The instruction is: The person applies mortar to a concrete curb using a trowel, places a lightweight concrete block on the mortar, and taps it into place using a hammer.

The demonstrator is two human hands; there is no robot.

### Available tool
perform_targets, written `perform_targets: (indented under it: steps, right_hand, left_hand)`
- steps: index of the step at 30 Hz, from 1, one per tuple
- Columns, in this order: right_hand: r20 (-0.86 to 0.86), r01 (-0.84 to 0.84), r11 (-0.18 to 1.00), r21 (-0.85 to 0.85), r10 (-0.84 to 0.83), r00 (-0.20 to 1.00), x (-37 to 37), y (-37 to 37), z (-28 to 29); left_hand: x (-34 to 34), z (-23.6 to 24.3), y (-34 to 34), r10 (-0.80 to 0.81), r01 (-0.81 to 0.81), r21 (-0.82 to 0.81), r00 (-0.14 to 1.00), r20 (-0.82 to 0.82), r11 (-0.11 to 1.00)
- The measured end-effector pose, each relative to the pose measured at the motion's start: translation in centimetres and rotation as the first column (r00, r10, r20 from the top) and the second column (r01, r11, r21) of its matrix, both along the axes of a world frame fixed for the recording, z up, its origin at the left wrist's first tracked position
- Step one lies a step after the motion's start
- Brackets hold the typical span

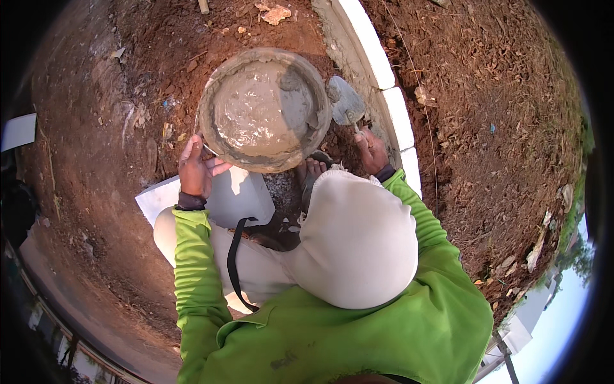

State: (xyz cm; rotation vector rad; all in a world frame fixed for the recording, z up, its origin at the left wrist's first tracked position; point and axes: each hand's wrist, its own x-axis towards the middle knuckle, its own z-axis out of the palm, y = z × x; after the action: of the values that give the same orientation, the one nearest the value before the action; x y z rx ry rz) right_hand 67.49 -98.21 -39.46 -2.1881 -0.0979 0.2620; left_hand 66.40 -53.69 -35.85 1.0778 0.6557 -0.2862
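Observation:
A round, mortar-crusted basin [208, 105] stands on the soil in front of me. Wet grey mortar [256, 118] fills it, smooth and shiny in the middle. My left hand [197, 169] grips the basin's near left edge, where a thin wire-like handle seems to run; the exact grip is partly hidden. To the right of the basin, my right hand [372, 152] is closed around the handle of a trowel [346, 102]. The trowel's blade points away from me, just beside the basin's rim, with some mortar on it.
A white block [246, 198] lies between my left hand and my knees. White edging blocks [400, 118] form a curved row on the right, with mortar [339, 41] along their inner side. A thin string [419, 80] runs beyond them. My bare foot [311, 169] is near the basin.

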Motion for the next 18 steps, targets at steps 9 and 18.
perform_targets:
  steps: [9,18]
  right_hand:
    - [-0.316,0.373,0.895,0.246,-0.290,0.903,-10.0,4.3,-3.3]
    - [-0.183,0.320,0.909,0.267,-0.278,0.943,-2.4,3.9,-2.2]
  left_hand:
    - [-0.4,-1.2,-0.3,0.013,-0.013,-0.016,0.999,0.051,1.000]
    - [-0.7,-1.2,-0.2,-0.012,0.011,0.016,0.998,0.066,1.000]
